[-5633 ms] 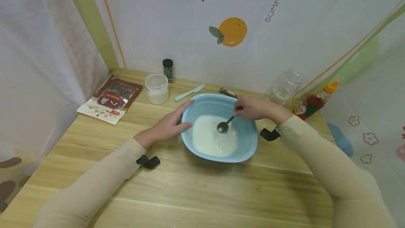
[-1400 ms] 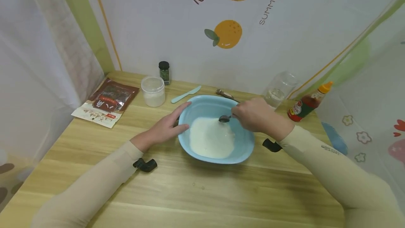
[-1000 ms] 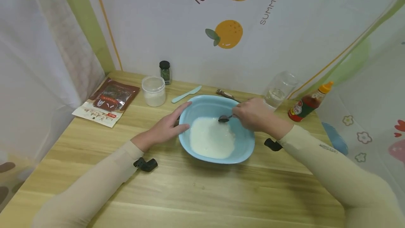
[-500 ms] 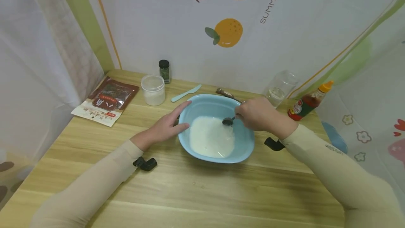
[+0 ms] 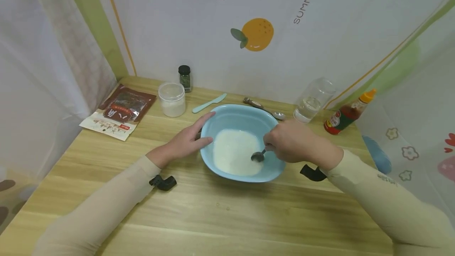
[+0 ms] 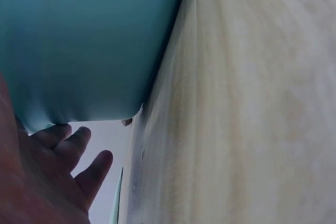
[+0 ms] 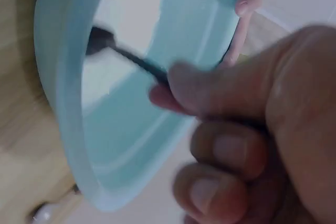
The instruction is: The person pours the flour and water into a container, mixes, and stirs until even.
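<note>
A light-blue basin with white, milky liquid in it stands on the table. My left hand rests against its left side, thumb and forefinger at the rim. In the left wrist view the other fingers extend loosely by the outer wall. My right hand grips the handle of a small dark spoon, its bowl at the liquid near the right side. The right wrist view shows the spoon pinched between thumb and forefinger, other fingers curled in. Liquid partly hides the spoon's tip.
Behind the basin lie a pale-green spreader knife and a metal spoon. A jar of white powder, a black-capped spice jar and a brown packet stand left. A tilted-looking glass and a sauce bottle stand right.
My right hand has brought the dark spoon from the back of the liquid toward me, to the near right. The metal spoon behind the basin now shows. My left hand stays at the basin.
</note>
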The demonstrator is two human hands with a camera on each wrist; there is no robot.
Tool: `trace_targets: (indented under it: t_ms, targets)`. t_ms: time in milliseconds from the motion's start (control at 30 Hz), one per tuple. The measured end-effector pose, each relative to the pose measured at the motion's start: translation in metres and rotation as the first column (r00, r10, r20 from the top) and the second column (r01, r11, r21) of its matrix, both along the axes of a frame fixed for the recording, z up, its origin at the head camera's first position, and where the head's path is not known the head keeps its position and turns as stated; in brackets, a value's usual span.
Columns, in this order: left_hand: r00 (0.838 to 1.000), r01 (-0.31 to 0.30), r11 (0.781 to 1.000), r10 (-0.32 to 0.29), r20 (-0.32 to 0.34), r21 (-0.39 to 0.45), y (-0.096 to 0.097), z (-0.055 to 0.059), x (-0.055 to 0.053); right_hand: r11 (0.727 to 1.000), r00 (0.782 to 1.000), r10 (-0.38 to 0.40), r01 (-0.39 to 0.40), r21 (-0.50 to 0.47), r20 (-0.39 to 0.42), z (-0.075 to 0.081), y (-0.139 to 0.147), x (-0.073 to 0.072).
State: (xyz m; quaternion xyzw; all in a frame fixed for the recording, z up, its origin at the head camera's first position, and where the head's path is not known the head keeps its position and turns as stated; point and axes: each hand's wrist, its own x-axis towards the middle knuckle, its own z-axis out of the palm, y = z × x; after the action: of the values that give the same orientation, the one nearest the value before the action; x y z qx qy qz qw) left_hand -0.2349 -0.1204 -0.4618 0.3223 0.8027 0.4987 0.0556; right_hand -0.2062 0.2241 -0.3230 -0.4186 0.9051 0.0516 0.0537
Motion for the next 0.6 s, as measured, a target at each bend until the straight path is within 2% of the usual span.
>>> trace_targets:
  t_ms: [67, 133, 233, 333, 433, 600]
  targets:
    - [1.000, 0.002, 1.000, -0.002, 0.001, 0.003, 0.000, -0.001, -0.001, 0.999, 0.996, -0.036, 0.039, -0.034, 0.086, 0.002, 0.003, -0.005]
    - [1.000, 0.001, 1.000, -0.001, 0.000, 0.005, 0.000, -0.002, -0.001, 0.995, 0.990, -0.079, 0.085, -0.046, 0.115, 0.003, 0.007, -0.013]
    - [1.000, -0.001, 1.000, 0.001, 0.002, 0.009, 0.000, -0.003, -0.001, 0.988, 0.989, -0.136, 0.140, -0.071, 0.063, 0.003, 0.013, -0.024]
    - [1.000, 0.002, 1.000, -0.002, 0.005, 0.012, 0.001, -0.004, -0.001, 0.986, 0.988, -0.151, 0.150, -0.072, -0.010, -0.001, 0.015, -0.027]
    - [1.000, 0.005, 1.000, -0.006, 0.005, 0.013, 0.001, -0.004, -0.001, 0.993, 0.992, -0.112, 0.111, -0.035, -0.058, -0.005, 0.013, -0.019]
    - [1.000, 0.000, 1.000, 0.000, 0.001, 0.011, -0.001, -0.004, -0.001, 0.999, 0.993, 0.029, -0.026, 0.026, -0.116, -0.006, 0.006, 0.010]
